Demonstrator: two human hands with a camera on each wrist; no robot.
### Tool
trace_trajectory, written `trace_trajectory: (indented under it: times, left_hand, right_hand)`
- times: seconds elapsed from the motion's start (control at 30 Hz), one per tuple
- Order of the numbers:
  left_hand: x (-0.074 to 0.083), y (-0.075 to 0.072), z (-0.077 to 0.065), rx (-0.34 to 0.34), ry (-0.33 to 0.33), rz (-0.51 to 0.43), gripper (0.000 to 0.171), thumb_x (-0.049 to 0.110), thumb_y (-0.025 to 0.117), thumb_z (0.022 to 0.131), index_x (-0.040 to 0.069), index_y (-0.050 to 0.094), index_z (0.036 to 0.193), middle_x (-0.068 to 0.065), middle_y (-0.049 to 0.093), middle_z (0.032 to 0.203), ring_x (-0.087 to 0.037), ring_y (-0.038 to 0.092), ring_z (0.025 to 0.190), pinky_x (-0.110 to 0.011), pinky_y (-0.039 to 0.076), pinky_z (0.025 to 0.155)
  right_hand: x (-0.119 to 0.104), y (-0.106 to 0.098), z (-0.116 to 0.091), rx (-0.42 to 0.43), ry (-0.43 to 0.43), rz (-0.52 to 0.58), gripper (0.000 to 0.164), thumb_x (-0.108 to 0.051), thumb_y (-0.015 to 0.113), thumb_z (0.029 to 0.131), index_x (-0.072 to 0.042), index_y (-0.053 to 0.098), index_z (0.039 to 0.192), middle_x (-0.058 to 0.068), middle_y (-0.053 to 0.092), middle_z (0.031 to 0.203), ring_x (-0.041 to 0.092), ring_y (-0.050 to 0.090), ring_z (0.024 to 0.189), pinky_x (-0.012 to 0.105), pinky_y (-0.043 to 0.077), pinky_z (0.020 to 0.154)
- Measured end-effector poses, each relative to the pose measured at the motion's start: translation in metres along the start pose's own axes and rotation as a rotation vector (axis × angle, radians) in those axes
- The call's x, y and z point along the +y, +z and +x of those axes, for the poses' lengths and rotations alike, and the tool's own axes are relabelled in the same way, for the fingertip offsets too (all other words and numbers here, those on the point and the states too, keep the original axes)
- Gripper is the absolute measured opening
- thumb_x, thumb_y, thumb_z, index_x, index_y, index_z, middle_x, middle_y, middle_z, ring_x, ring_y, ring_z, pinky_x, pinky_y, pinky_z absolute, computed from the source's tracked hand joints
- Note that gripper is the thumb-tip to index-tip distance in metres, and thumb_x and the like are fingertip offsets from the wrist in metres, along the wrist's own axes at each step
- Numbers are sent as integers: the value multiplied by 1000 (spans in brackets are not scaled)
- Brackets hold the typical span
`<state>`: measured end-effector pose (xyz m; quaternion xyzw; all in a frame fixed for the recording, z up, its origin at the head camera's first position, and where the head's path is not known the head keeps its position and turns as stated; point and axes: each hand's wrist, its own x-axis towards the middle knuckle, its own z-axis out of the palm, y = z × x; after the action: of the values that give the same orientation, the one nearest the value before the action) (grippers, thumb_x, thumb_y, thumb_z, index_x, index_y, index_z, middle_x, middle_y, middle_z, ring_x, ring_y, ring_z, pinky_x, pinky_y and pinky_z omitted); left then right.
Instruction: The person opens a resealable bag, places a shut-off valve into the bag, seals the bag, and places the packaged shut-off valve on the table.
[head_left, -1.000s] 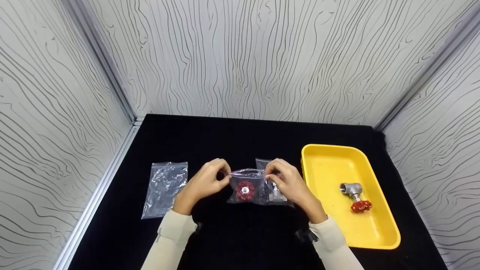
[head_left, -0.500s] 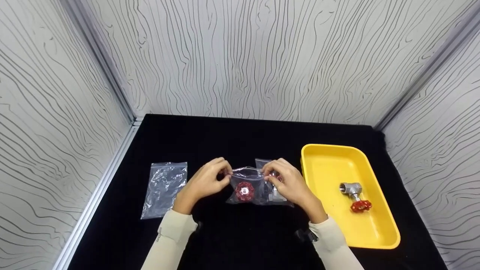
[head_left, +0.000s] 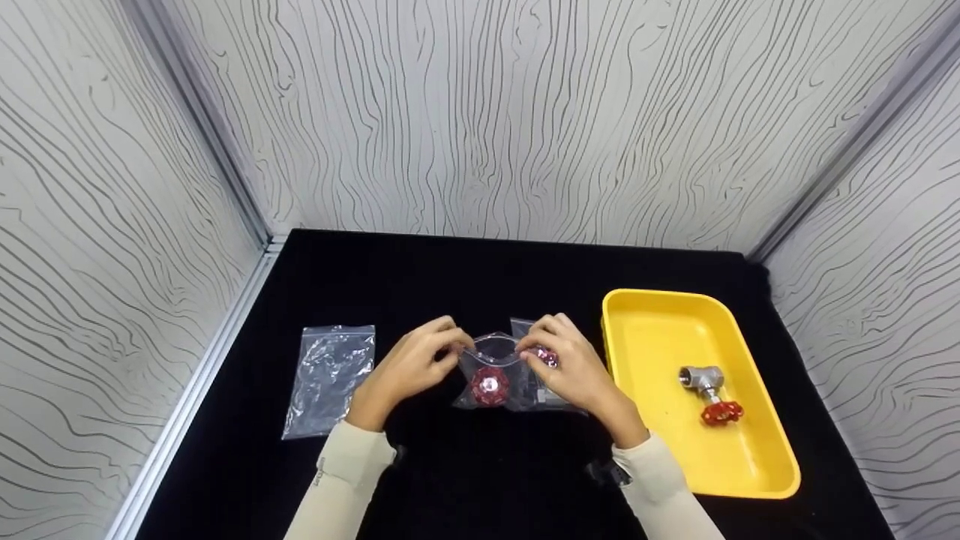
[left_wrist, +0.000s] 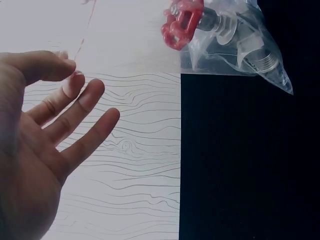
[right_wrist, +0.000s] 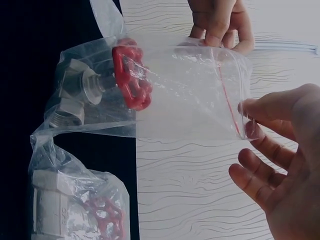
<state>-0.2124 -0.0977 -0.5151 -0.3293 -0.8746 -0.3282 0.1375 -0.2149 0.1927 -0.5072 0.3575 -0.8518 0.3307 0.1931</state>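
Observation:
A clear zip bag [head_left: 517, 379] stands between my hands with its mouth bowed apart. Inside it is a metal valve [right_wrist: 72, 90] with a red handwheel [right_wrist: 131, 75]. My left hand [head_left: 416, 365] pinches the left top corner between thumb and fingertip, its other fingers spread in the left wrist view. At the opposite corner, thumb and index finger of my right hand [head_left: 568, 365] pinch the bag near its red zip line. Just beyond the right hand lies a second bagged valve [right_wrist: 52, 205], partly covered by that hand in the head view.
On the left of the black table [head_left: 450, 277] lies a flat clear bag [head_left: 330, 382]. A yellow tray [head_left: 652, 345] at the right holds a loose valve [head_left: 709, 394] with a red handwheel. Patterned panels [head_left: 480, 112] wall in the table's back and sides.
The bag's mouth has widened from a narrow slit to a round gap. My hands have come slightly closer together, still pinching the corners. The tray and the flat bag have not moved.

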Motion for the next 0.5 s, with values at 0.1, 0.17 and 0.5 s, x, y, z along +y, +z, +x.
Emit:
trace_trajectory:
  times: [0.1, 0.17, 0.5]
  left_hand:
    - [0, 0, 0, -13, -6, -9, 25, 1, 66, 93, 19, 79, 105, 4, 65, 95, -9, 59, 82, -27, 56, 74]
    - [-1, -1, 0, -13, -10, -19, 22, 2, 67, 92, 17, 77, 105, 2, 66, 95, -10, 60, 83, -27, 56, 75]
    - [-5, -4, 0, 35, -41, -92, 9, 1, 71, 93, 9, 70, 97, -2, 71, 96, -16, 71, 89, -32, 63, 82]
  right_hand:
    - [-1, 1, 0, 4, 11, 1, 10, -8, 84, 90, -16, 78, 92, -1, 67, 104, 15, 57, 99, 29, 51, 83]
    - [-1, 1, 1, 9, 14, 4, 11, -7, 83, 91, -16, 76, 91, 1, 67, 108, 17, 58, 103, 31, 51, 86]
    - [-1, -2, 4, -7, 89, 8, 3, -15, 76, 99, -13, 76, 97, 2, 72, 118, 19, 63, 108, 33, 54, 89]
